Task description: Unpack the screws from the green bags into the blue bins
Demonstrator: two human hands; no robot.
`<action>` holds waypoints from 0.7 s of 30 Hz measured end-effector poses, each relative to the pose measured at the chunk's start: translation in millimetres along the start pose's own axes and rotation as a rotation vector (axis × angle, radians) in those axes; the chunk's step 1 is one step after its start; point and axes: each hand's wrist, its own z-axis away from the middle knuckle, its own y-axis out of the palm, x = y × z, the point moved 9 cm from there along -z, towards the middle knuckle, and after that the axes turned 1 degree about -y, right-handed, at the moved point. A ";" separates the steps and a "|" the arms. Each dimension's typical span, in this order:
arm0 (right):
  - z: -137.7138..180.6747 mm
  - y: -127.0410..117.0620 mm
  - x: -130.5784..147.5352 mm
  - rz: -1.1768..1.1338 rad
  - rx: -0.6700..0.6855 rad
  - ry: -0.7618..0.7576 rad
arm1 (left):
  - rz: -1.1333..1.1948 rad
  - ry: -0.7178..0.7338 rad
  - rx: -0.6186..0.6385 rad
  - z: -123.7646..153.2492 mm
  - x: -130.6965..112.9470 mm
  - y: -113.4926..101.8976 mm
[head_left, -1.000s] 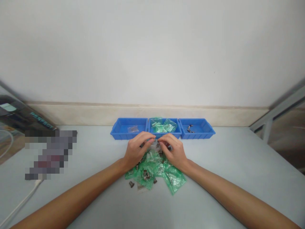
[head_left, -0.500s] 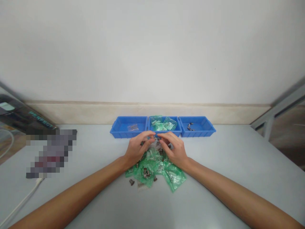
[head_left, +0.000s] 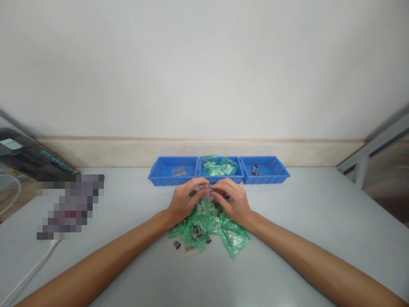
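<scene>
Plain white wall (head_left: 204,64), beige skirting (head_left: 128,151), pale grey table (head_left: 319,221).

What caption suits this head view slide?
Left hand and right hand pinch a small bag over green bags by blue trays.

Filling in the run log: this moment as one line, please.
left hand + right hand: jointly pinching small item | below: green bags, loose metal parts | behind: three blue trays

The left grip (head_left: 183,204) and the right grip (head_left: 234,204) are bare hands with slim fingers, uncovered to the tips. Each joins a long, slender forearm, bare along all its visible length, one on either side of the heap of crumpled green plastic bags (head_left: 207,226).
</scene>
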 end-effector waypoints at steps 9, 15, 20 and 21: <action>-0.1 -4.5 -4.8 0.023 -0.038 0.079 | -0.028 0.068 -0.027 -2.1 -6.6 -2.0; -1.5 -6.1 -1.5 0.006 -0.048 0.051 | -0.037 0.174 -0.049 -2.2 -16.5 -3.3; -2.5 -5.1 -1.5 -0.003 -0.036 0.045 | -0.056 0.180 -0.050 -2.2 -19.1 -3.5; -2.4 -4.5 -2.2 0.002 -0.028 0.051 | -0.060 0.178 -0.053 -2.2 -19.3 -3.7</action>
